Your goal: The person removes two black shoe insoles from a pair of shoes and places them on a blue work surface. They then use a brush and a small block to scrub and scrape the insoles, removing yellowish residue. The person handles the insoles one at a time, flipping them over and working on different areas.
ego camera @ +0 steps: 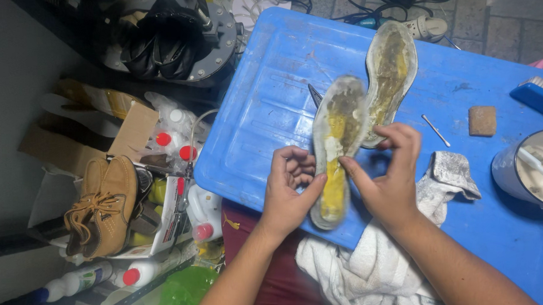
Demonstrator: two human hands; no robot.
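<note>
My left hand [288, 191] and my right hand [389, 172] both grip a worn shoe sole [337, 138], held tilted above the blue plastic table [270, 110]. The sole is whitish at its rim, with yellow and brownish glue residue along its inner face. My left thumb presses its yellow lower part, and my right fingers pinch its right edge. A second sole [390, 70] of the same kind lies flat on the table just behind, partly hidden by the held one.
On the table lie a dirty rag [450, 173], a brown sponge [482, 120], a thin metal tool [435, 130], a blue brush [537, 95] and a cup of white paste [534, 167]. A white towel [360, 266] covers my lap. Tan shoes [102, 206] and bottles crowd the left floor.
</note>
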